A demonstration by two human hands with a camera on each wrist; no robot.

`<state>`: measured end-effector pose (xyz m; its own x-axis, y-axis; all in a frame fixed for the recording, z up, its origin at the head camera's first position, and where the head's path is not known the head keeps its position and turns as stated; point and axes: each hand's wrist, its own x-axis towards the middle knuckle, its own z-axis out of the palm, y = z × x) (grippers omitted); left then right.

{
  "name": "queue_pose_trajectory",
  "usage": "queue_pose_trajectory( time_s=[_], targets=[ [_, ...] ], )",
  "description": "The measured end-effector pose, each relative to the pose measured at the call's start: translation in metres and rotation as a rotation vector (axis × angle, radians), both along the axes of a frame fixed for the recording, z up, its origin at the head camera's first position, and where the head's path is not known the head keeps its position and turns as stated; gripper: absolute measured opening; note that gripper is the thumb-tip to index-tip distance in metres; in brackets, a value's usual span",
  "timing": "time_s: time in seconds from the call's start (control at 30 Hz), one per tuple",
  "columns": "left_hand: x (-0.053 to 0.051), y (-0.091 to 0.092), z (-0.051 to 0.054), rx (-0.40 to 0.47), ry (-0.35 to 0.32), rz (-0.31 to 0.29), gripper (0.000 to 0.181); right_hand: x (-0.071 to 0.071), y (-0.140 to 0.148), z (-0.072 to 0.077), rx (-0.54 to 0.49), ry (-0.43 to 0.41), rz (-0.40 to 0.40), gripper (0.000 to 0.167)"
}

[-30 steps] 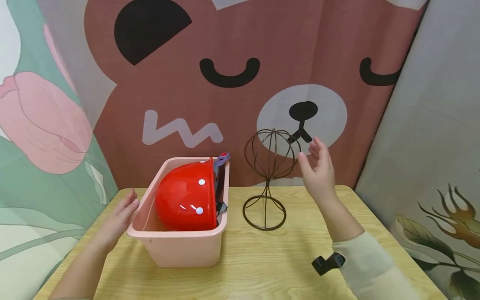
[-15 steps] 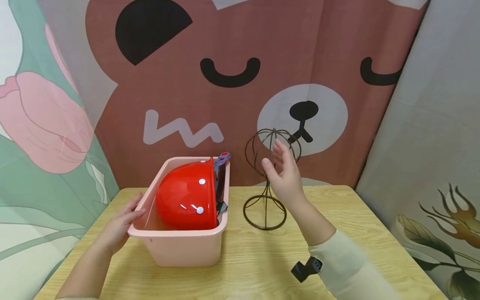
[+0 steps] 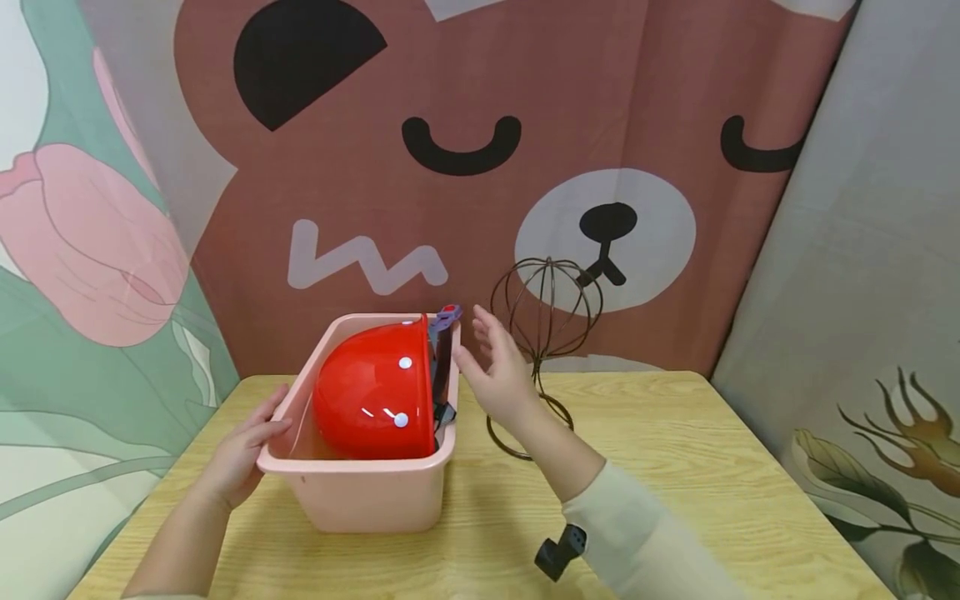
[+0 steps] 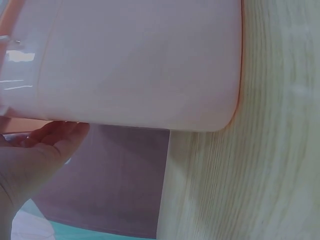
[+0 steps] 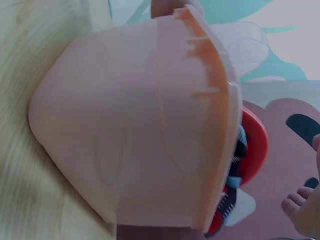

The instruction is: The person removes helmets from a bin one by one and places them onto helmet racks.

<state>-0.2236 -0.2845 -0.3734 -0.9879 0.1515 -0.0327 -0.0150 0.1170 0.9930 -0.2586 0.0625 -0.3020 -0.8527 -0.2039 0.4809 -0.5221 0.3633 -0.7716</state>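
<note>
A pink plastic bin (image 3: 375, 496) stands on the table, and a red helmet (image 3: 367, 392) with white dots lies on its side in it. Dark straps and a purple-and-red clip (image 3: 446, 317) show at the helmet's open side. My left hand (image 3: 238, 450) holds the bin's left rim, thumb over the edge; in the left wrist view its fingers (image 4: 60, 135) meet the bin's wall. My right hand (image 3: 501, 375) is just right of the bin, fingers loosely extended, holding nothing. In the right wrist view that hand (image 5: 305, 210) is apart from the bin.
Behind my right hand stands a brown wire stand (image 3: 553, 312) with a round cage top and ring base, partly covered by the hand. A wood-grain table (image 3: 675, 492) lies beneath. Printed curtains, one with a bear face (image 3: 600, 100), hang behind and beside it.
My right hand has moved left, from right of the wire stand across to the bin's right side. My left hand has come onto the bin's rim. The bin and helmet stay in place.
</note>
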Motion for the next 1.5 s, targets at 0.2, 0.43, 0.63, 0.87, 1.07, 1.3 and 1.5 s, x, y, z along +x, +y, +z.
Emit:
queue_pose_trajectory(
  time_s=[0.2,0.43,0.63,0.87,1.07,1.3,1.5],
  targets=[
    [0.000,0.001,-0.002,0.008,-0.006,0.012,0.068,-0.003,-0.021,-0.011,0.062,-0.113,0.054,0.069],
    [0.001,0.001,0.000,0.000,-0.004,0.028,0.069,-0.004,-0.037,-0.017,0.098,-0.187,0.101,0.075],
    [0.000,0.001,-0.002,0.006,-0.006,0.027,0.068,-0.008,-0.046,-0.021,0.103,-0.235,0.104,0.076],
    [-0.001,0.001,-0.002,0.002,-0.004,0.019,0.068,-0.007,-0.055,-0.024,0.071,-0.336,0.099,0.080],
    [0.000,0.002,0.000,-0.002,0.001,0.022,0.068,-0.006,-0.059,-0.024,0.080,-0.304,0.093,0.072],
    [0.001,0.002,0.001,-0.001,-0.010,0.035,0.068,-0.004,-0.061,-0.025,0.080,-0.278,0.070,0.069],
    [0.001,0.002,0.001,0.010,-0.006,0.037,0.068,-0.005,-0.062,-0.028,-0.057,-0.331,0.087,0.070]
  ],
)
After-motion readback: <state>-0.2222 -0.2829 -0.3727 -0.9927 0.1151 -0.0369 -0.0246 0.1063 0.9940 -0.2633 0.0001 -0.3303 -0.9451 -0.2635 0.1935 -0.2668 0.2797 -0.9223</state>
